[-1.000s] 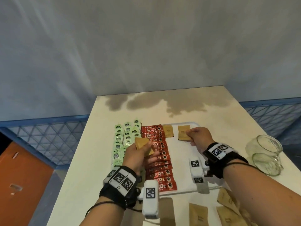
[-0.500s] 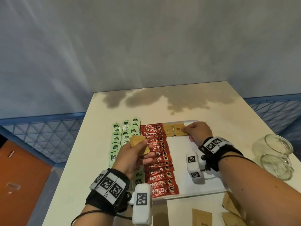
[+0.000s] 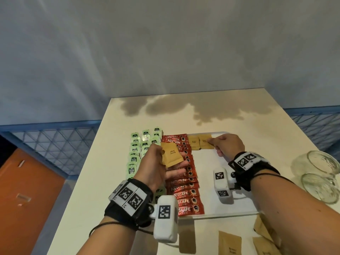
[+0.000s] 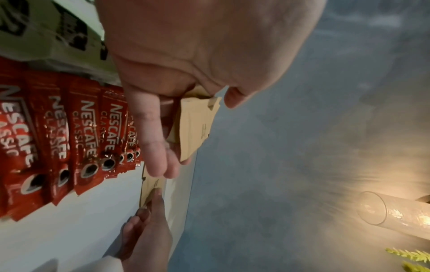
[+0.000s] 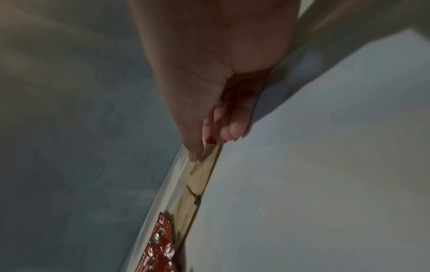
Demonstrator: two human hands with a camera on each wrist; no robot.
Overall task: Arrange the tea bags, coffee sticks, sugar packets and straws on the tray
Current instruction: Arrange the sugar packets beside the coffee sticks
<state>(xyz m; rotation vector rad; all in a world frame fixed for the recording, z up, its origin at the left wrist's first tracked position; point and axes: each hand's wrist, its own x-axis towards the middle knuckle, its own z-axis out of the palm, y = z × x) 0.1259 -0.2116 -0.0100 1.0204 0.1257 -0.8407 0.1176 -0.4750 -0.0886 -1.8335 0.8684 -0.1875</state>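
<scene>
A white tray (image 3: 207, 172) holds green tea bags (image 3: 136, 150) in columns on its left and a column of red coffee sticks (image 3: 185, 192) beside them. Two brown sugar packets lie side by side at the tray's far edge. My right hand (image 3: 215, 145) pinches the right-hand one (image 3: 205, 143) at its edge, thumb on top; the right wrist view shows the same packet (image 5: 200, 173). My left hand (image 3: 171, 162) hovers over the coffee sticks and grips another brown sugar packet (image 3: 172, 154) between thumb and fingers, also in the left wrist view (image 4: 197, 119).
Two glass jars (image 3: 322, 177) lie on the table to the right of the tray. Loose brown sugar packets (image 3: 230, 243) sit on the table in front of the tray. A blue mesh fence (image 3: 55, 144) runs behind the table's left side.
My right hand has slid its sugar packet left along the tray's far edge until it lies against the first packet. The left hand still holds its packet in about the same place.
</scene>
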